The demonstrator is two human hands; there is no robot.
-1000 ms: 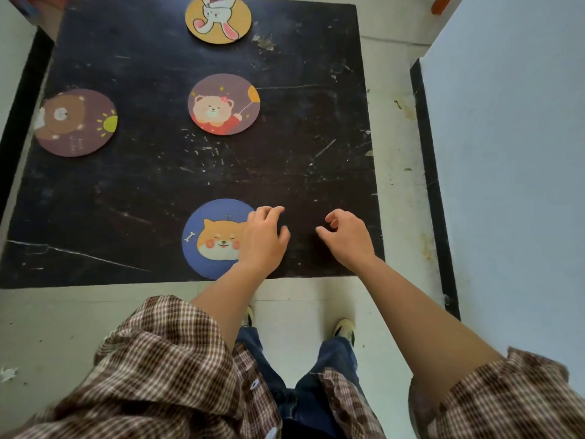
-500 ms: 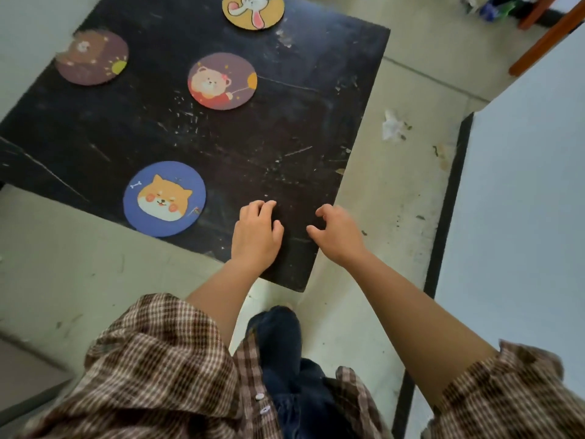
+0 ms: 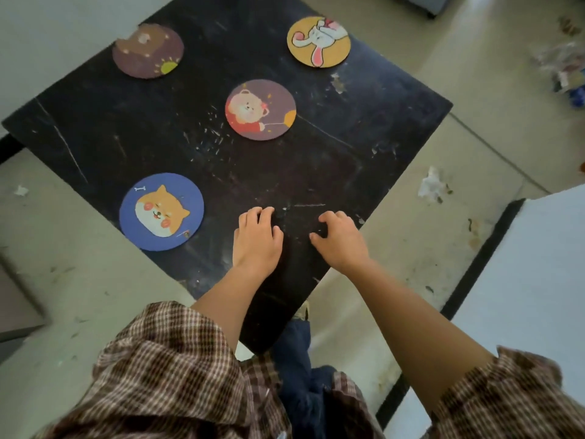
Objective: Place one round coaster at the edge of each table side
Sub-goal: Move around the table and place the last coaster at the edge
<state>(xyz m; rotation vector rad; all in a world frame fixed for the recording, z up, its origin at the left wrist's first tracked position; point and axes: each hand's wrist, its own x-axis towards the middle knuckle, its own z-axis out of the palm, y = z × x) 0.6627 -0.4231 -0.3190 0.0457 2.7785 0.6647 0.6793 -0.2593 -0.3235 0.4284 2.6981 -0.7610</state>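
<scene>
Left hand [image 3: 257, 239]: palm down over the near corner of the desk [image 3: 364, 172], fingers loosely curled, holding nothing.
Right hand [image 3: 341, 240]: just beside the left, also empty, fingers half curled above the dark top, close to the right-hand side.
Dog coaster [image 3: 161, 211]: the blue one, lying flat at the near left side, its rim about at the edge — this side looks done.
Bear coaster [image 3: 260, 109]: flat in the middle of the desk, well apart from every edge; by my reading it is the one left to move.
Brown coaster [image 3: 148, 50]: at the far left side, a little blurred.
Rabbit coaster [image 3: 318, 41]: the yellow one, near the far right side.
Doing the step well: the side by the right hand has no coaster, so reach forward for the bear coaster, lift it by its rim or slide it flat, and set it near the middle of that side, fully on the top.
Change since a second ago: the left hand was touching the dog coaster and is now clear of it — the view has swung round to the corner.
</scene>
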